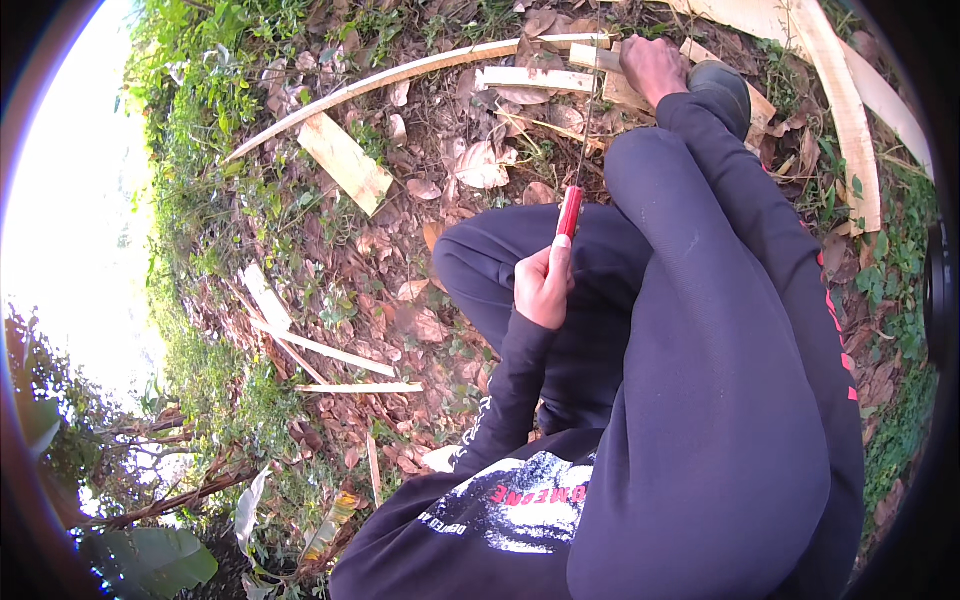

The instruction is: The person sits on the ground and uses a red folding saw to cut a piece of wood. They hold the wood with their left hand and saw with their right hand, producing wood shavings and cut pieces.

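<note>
My left hand [543, 285] is closed round the red handle [570, 213] of a long, thin-bladed tool. Seen almost edge-on, its blade [587, 125] points away from me and crosses a short piece of wood [592, 58] at the far end. Whether it is a saw or a knife cannot be told. My right hand [655, 68] is closed on the right end of that piece of wood, beside my dark shoe [722, 95]. Its fingertips are partly hidden. Just in front lies another pale wood strip [537, 79].
A long curved-looking wood strip [400, 73] stretches across the far ground. A short board [345, 163] lies to the left, with thin offcuts [345, 354] nearer. Long planks [838, 110] rest at the far right. Dry leaves and green plants cover the ground round my bent legs [700, 330].
</note>
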A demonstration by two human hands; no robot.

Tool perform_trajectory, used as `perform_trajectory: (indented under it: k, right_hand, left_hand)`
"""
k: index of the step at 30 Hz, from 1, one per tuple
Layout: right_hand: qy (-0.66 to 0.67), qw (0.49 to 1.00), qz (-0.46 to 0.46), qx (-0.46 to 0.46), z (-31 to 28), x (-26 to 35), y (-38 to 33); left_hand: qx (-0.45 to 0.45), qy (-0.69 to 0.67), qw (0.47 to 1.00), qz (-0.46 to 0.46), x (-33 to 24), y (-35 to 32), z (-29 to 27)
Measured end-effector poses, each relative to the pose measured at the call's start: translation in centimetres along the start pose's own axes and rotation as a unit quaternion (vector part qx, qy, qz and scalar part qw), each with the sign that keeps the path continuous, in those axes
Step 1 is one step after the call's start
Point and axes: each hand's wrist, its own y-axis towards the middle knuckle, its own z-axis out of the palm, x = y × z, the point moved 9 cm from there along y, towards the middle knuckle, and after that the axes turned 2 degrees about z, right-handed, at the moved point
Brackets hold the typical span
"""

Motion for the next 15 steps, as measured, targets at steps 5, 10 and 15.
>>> perform_trajectory:
  k: [5, 10, 15]
  right_hand:
    - [0.002, 0.999, -0.010, -0.033, -1.0, 1.9, -0.9]
    - [-0.013, 1.000, -0.005, 0.005, -0.2, 1.0, -0.1]
    - [-0.003, 0.998, -0.022, -0.050, -1.7, 1.1, -1.3]
  left_hand:
    - [-0.045, 0.140, 0.975, 0.164, -4.9, 10.7, 4.3]
    - [0.000, 0.041, 0.996, 0.079, -2.1, 6.2, 2.2]
    - [0.024, 0.011, 0.998, 0.049, -1.5, 2.7, 0.5]
